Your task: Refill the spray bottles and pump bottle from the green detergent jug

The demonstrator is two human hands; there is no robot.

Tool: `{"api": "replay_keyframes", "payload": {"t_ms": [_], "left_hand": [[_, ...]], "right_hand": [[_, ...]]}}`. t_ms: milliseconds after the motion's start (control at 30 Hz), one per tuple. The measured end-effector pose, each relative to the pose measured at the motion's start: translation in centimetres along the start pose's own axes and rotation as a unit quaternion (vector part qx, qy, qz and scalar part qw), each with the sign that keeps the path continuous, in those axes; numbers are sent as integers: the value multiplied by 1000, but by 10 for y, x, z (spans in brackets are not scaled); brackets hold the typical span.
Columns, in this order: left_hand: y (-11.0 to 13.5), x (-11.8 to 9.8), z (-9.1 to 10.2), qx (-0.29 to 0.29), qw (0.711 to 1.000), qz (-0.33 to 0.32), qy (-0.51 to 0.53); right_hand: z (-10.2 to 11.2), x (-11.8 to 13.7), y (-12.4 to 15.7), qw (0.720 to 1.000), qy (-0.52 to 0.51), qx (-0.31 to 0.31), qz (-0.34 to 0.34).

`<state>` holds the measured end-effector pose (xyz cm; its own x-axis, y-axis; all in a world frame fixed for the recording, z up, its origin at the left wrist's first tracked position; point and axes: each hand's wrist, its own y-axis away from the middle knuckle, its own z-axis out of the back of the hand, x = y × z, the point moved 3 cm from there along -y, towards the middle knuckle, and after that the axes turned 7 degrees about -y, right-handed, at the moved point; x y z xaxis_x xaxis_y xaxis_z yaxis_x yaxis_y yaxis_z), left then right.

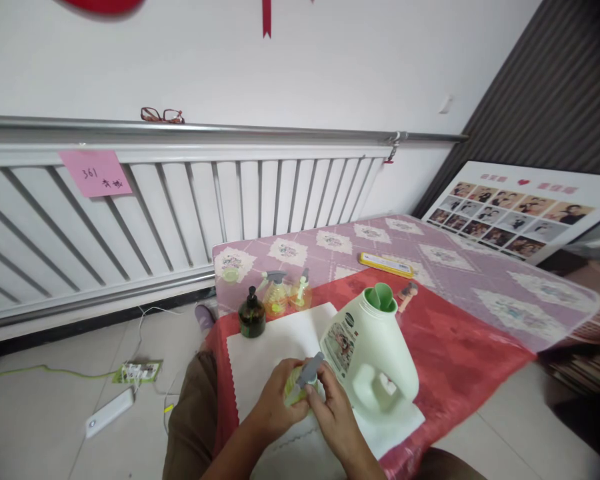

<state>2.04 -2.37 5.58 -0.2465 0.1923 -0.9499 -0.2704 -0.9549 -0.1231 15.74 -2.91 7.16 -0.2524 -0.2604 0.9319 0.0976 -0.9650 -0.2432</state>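
My left hand (275, 405) is wrapped round a small yellowish-green spray bottle (293, 388), tilted over the white cloth (267, 353). The fingers of my right hand (337, 417) close on the bottle's grey trigger head (310, 371). Just right of my hands stands a large pale green detergent jug (373, 340) with a green spout at its mouth. Beyond my hands a dark pump bottle (252, 320) stands beside two spray bottles, one with a grey head (277, 301) and another (301, 297) to its right. Behind the jug lies a loose spray head (407, 293).
A red plastic sheet (455, 347) covers part of the patterned table (445, 256). Farther back lie a yellow box (386, 265) and a small green disc (231, 274). A photo board (555, 230) leans at the right. Behind the table runs a radiator (275, 193); a power strip (110, 412) lies on the floor.
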Motion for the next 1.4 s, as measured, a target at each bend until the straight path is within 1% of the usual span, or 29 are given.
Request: {"api": "replay_keyframes", "payload": {"t_ms": [133,233,300,333,400,500,600,733,800,867,933,1000,1067,1133,1200,1233,1267,1333,1367,1400], "left_hand": [[-1,0,1,10,999,-15,40],[-3,0,2,23,997,-27,64],[-5,-2,3,42,996,-26,81],[-5,-3,4,51,994,-22,89],[-5,-3,4,60,993,-14,101],[-5,0,3,53,993,-11,104],[-5,3,1,35,995,-19,93],[-4,8,0,21,998,-2,53],[-3,9,-1,29,999,12,31],[-2,10,-1,29,999,19,9],[0,10,0,23,999,28,-9],[1,9,0,19,999,39,-23],[2,6,0,19,998,49,-30],[3,5,0,21,998,58,-29],[5,7,-1,25,997,70,-19],[6,9,-3,26,997,74,-16],[8,11,-4,25,997,77,-15],[10,18,-9,21,996,81,-20],[12,22,-12,17,996,82,-22],[13,26,-15,11,996,83,-24]], "right_hand": [[3,6,-1,1000,-3,24,12],[5,7,-1,999,-7,39,4],[4,3,-1,999,-23,39,-7],[3,0,-1,999,-39,29,-16],[0,-7,-1,996,-79,-10,-44],[-7,-12,-3,990,-98,-64,-80],[-9,-6,-4,993,-74,-62,-62],[0,8,-5,998,-42,-35,5],[9,17,-8,998,-10,-45,31],[19,30,-14,996,26,-70,45],[30,47,-23,992,62,-91,53],[42,69,-33,986,104,-106,76],[55,92,-44,973,155,-137,107],[64,112,-57,962,194,-150,120],[64,125,-72,963,200,-128,125],[60,128,-80,968,191,-99,131],[53,129,-89,972,178,-57,140],[32,124,-103,971,172,53,157],[19,118,-109,962,188,114,159],[5,109,-113,948,216,174,155]]}}
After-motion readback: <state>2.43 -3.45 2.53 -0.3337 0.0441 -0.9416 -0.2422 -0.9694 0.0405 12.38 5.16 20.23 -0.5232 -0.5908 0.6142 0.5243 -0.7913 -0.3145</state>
